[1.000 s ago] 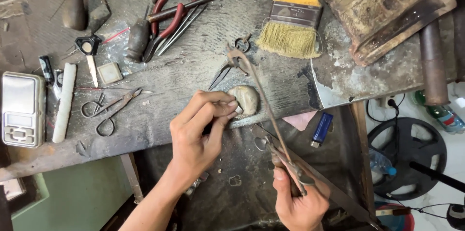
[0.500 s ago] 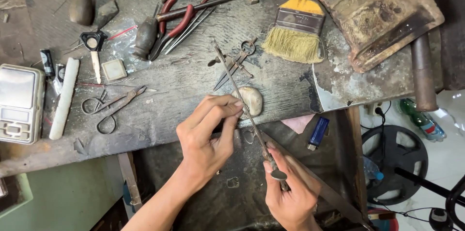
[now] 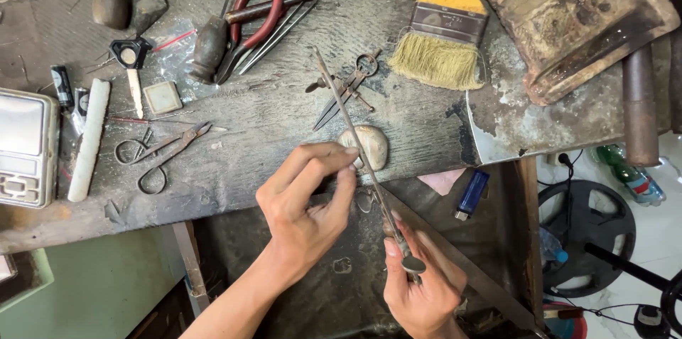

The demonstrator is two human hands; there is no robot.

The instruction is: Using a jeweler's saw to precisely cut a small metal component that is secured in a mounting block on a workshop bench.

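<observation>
File (image 3: 348,122), thin, long and grey, runs slantwise from the right hand (image 3: 420,291) up across the front edge of the workbench (image 3: 270,108). That hand is clenched round its handle end below the bench. The left hand (image 3: 309,200) has thumb and fingers pinched together against the file's middle, just beside a pale stone (image 3: 369,146) at the bench edge. Dividers (image 3: 346,90) lie touching the file's upper part. Scissors (image 3: 162,155) and brush (image 3: 442,39) lie well apart, leaving bare bench between.
</observation>
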